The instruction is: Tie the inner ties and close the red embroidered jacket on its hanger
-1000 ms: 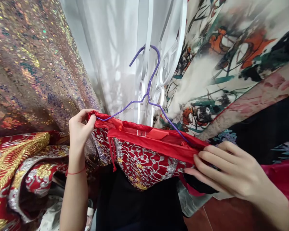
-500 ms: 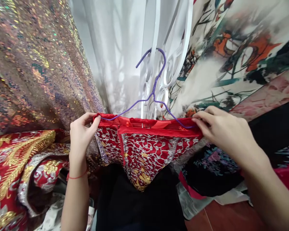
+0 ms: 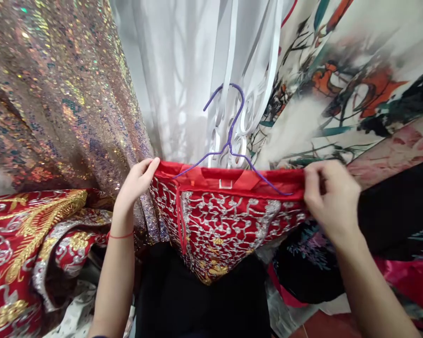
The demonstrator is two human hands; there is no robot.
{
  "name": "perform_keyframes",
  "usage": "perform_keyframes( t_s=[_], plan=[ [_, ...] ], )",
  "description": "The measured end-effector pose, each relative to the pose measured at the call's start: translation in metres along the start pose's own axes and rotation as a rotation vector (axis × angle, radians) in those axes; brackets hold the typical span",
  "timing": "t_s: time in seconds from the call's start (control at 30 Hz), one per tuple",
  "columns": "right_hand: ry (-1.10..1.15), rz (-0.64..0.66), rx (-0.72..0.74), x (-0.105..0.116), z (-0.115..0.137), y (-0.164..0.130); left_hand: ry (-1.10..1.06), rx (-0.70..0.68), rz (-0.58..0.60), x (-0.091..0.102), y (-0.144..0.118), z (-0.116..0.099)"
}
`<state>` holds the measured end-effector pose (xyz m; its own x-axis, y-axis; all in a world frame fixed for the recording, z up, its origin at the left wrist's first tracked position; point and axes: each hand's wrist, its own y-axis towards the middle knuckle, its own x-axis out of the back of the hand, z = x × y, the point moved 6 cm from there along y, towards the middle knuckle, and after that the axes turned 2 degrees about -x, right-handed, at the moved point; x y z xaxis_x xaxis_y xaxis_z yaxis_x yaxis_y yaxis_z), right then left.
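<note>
Between my hands a red embroidered skirt is stretched by its satin waistband, with silver and gold beadwork running down to a point. My left hand pinches the waistband's left end. At the right end my right hand grips the band with curled fingers. A purple wire hanger has its two arms inside the waist opening, and its hook stands free above. Inside the band a small white label shows at the back. A thin red ribbon hangs down the front.
Sequined fabric hangs at the left, above a red and gold embroidered garment. Behind the hanger stands white scrolled metalwork against a white curtain. Floral cloth and black embroidered clothes fill the right.
My hands have moved a little farther apart, pulling the waistband wider. The waist opening shows more of its inside, including the label, and my right fingers have curled more around the band.
</note>
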<state>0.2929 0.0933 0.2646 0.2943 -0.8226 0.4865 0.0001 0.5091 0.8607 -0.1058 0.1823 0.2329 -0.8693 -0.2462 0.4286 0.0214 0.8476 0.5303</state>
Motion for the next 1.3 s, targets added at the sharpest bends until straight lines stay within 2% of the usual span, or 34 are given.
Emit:
perform_keyframes(
  t_s=[0.07, 0.17, 0.23, 0.33, 0.43, 0.5, 0.57, 0.67, 0.8, 0.87, 0.93, 1.03, 1.07, 1.13, 1.2, 1.23, 1.3],
  plan=[
    [0.112, 0.119, 0.047, -0.010, 0.008, -0.014, 0.050, 0.034, 0.037, -0.005, -0.005, 0.018],
    [0.167, 0.142, 0.042, -0.012, 0.012, -0.030, -0.013, -0.016, -0.053, -0.003, -0.018, 0.032],
    [0.216, 0.176, 0.033, -0.012, 0.012, -0.032, -0.093, -0.092, -0.068, -0.003, -0.028, 0.034],
    [0.335, 0.285, 0.097, -0.012, 0.009, -0.028, -0.141, -0.231, -0.064, 0.001, -0.040, 0.032],
    [0.378, 0.366, 0.227, -0.010, 0.003, -0.024, 0.036, -0.374, -0.112, 0.007, -0.047, 0.025],
    [0.338, 0.373, 0.292, -0.007, -0.004, -0.022, 0.174, -0.432, -0.139, 0.007, -0.048, 0.018],
    [0.302, 0.358, 0.336, -0.002, -0.008, -0.019, 0.223, -0.454, -0.174, 0.006, -0.045, 0.011],
    [0.319, 0.322, 0.377, 0.003, -0.004, -0.012, 0.185, -0.439, -0.253, 0.008, -0.037, 0.004],
    [0.284, 0.240, 0.356, -0.004, 0.002, -0.007, 0.132, -0.264, -0.368, 0.020, -0.029, 0.011],
    [0.176, 0.219, 0.294, -0.013, 0.002, -0.010, 0.081, -0.200, -0.365, 0.023, -0.029, 0.015],
    [0.034, 0.161, 0.214, -0.018, 0.004, -0.016, 0.019, -0.192, -0.337, 0.022, -0.034, 0.014],
    [-0.110, -0.059, 0.066, -0.011, 0.025, -0.036, 0.007, -0.227, -0.370, 0.017, -0.051, 0.009],
    [-0.103, -0.171, 0.012, -0.006, 0.039, -0.045, 0.039, -0.245, -0.414, 0.015, -0.060, 0.007],
    [0.025, -0.298, -0.036, -0.005, 0.074, -0.066, 0.143, -0.263, -0.549, 0.010, -0.080, 0.004],
    [0.329, -0.183, -0.127, -0.027, 0.108, -0.085, 0.204, -0.237, -0.635, 0.000, -0.098, 0.004],
    [0.494, -0.053, -0.187, -0.046, 0.125, -0.093, 0.186, -0.204, -0.626, -0.008, -0.104, 0.007],
    [0.722, 0.196, -0.271, -0.086, 0.158, -0.110, 0.070, -0.114, -0.470, -0.028, -0.109, 0.017]
  ],
)
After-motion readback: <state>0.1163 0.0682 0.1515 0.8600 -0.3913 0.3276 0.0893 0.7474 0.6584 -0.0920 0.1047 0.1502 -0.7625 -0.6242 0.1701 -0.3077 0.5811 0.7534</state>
